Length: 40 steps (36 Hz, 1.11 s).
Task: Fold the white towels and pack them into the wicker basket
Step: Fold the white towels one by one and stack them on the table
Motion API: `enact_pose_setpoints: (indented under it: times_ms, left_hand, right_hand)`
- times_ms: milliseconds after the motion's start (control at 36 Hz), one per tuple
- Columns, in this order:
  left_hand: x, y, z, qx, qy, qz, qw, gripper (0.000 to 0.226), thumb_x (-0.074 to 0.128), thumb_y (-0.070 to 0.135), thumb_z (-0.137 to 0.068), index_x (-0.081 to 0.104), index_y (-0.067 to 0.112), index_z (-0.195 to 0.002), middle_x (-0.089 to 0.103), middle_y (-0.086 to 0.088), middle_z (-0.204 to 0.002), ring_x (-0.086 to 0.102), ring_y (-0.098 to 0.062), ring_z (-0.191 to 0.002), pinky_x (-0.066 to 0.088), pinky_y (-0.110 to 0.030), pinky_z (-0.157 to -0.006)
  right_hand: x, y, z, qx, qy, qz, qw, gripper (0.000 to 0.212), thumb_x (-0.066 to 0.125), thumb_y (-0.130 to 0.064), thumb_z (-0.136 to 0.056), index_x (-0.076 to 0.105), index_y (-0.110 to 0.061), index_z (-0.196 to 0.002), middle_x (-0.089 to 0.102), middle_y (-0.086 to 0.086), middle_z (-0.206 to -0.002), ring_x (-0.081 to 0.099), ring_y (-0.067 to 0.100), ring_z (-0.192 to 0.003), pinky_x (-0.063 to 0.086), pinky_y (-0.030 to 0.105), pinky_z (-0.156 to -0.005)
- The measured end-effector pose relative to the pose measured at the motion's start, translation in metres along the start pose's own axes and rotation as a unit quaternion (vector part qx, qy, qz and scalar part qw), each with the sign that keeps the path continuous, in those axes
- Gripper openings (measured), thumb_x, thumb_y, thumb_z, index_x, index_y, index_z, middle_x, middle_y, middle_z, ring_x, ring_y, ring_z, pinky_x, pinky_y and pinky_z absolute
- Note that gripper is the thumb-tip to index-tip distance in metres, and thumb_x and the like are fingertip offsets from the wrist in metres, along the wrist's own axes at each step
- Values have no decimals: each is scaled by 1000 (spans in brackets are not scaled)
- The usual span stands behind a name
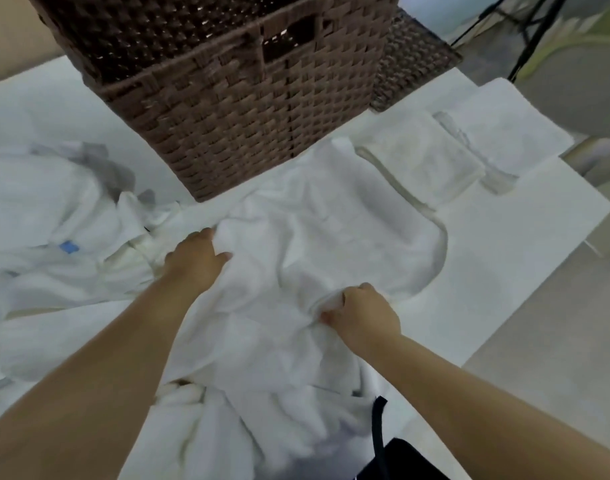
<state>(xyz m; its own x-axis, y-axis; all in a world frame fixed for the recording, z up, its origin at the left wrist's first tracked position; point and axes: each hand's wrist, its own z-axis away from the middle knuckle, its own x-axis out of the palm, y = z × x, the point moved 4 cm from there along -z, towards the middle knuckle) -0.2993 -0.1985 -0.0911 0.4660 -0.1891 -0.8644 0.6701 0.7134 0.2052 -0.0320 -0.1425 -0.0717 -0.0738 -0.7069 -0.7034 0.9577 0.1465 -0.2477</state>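
A white desk (pixel 504 271) fills most of the view, its right edge running diagonally toward the floor; at its far side stands a tall brown wicker basket (pixel 248 109), seen from above and in front, a handle opening cut in its facing wall; what lies inside cannot be seen. A heap of towels (pixel 47 209), crumpled and unfolded, covers the left of the desk, with grey patches showing near its top; in the middle, just in front of the basket, a white towel (pixel 314 230) lies spread and wrinkled, its far corner touching the basket's base and its near end spilling over the desk edge toward the person. To the right of the basket, folded towels (pixel 421 161) lie flat on the desk in a low stack, a wider folded piece beneath and behind them; none of them is in the basket.

Two bare forearms reach in from the bottom of the view; the left hand (pixel 196 261) is at the white towel's left edge, its grip closed on a fold of cloth, fingertips tucked out of sight and thumb on top; the right hand (pixel 362 315) is nearer the person, its grip curled tight round a bunched ridge of the same towel. Behind the basket at right leans a darker wicker panel (pixel 410 60); a black strap (pixel 379 427) hangs at the bottom edge; a small blue tag (pixel 69 246) shows on the heap.
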Motion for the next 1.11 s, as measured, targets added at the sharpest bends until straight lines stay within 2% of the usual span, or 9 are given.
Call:
enact_pose_setpoints:
  times_ms: [83, 167, 278, 389, 611, 750, 833, 917, 1111]
  left_hand:
    - [-1, 2, 4, 2, 17, 45, 999, 48, 54, 35, -94, 48, 0, -126, 55, -20, -125, 51, -35, -115, 39, -37, -95]
    - [-6, 3, 11, -24, 19, 107, 994, 40, 51, 34, -95, 50, 2, -118, 58, -19, -117, 52, -36, -108, 40, -37, -87]
    - [-13, 5, 20, -32, 40, 177, 983, 32, 50, 31, -95, 51, 5, -113, 59, -14, -110, 50, -28, -91, 37, -32, -77]
    - [-25, 6, 32, -26, 57, 228, 972, 31, 52, 30, -94, 55, 4, -110, 60, -11, -106, 55, -32, -99, 38, -33, -78]
    - [-66, 10, 66, -42, 126, 329, 935, 42, 51, 35, -94, 62, -5, -92, 57, -12, -83, 49, -23, -72, 35, -32, -61]
    - [-90, 11, 89, -70, 153, 396, 903, 29, 50, 32, -96, 63, 7, -105, 54, -5, -104, 49, -23, -95, 35, -29, -85]
    - [-104, 14, 104, -70, 176, 408, 893, 24, 49, 32, -96, 64, 14, -100, 56, -10, -116, 51, -31, -112, 37, -35, -95]
    - [-116, 19, 121, -70, 202, 451, 867, 21, 52, 31, -95, 52, 22, -76, 55, -4, -93, 52, -26, -92, 38, -33, -83]
    - [-147, 28, 165, -93, 310, 526, 786, 23, 62, 29, -88, 60, 6, -86, 56, -9, -83, 50, -25, -76, 41, -35, -68]
  right_hand:
    - [1, -2, 1, -17, 15, -53, 998, 13, 61, -36, -85, 65, -24, -81, 54, -4, -100, 58, 20, -84, 49, 30, -70]
    - [-3, -1, 6, -29, 50, -75, 996, 33, 61, -27, -87, 39, -25, -63, 46, -3, -86, 49, 20, -75, 34, 27, -55]
    - [-11, -1, 12, -48, 94, -135, 985, 6, 59, -17, -88, 56, -16, -82, 57, -1, -86, 52, 18, -76, 37, 26, -61]
    - [-25, -4, 17, -42, 97, -207, 973, 13, 59, -20, -91, 49, -20, -82, 50, -10, -73, 46, 8, -66, 36, 22, -58]
    - [-68, -8, 27, -21, 48, -305, 951, 17, 54, -23, -96, 54, -7, -89, 65, 17, -99, 69, 33, -82, 58, 42, -75]
    - [-106, -7, 37, -44, 61, -389, 918, 10, 54, -18, -97, 49, -12, -90, 61, 19, -99, 66, 33, -72, 59, 31, -56]
    - [-135, -5, 41, -85, 89, -404, 906, 11, 61, -15, -92, 51, -11, -88, 60, 16, -93, 66, 31, -76, 60, 44, -67]
    - [-167, -4, 43, -122, 126, -391, 904, 14, 67, -18, -88, 54, -12, -92, 61, 16, -101, 67, 32, -82, 60, 44, -67]
    - [-241, -3, 53, -204, 185, -391, 878, 18, 66, -17, -88, 66, -5, -101, 67, 13, -95, 64, 26, -81, 58, 44, -80]
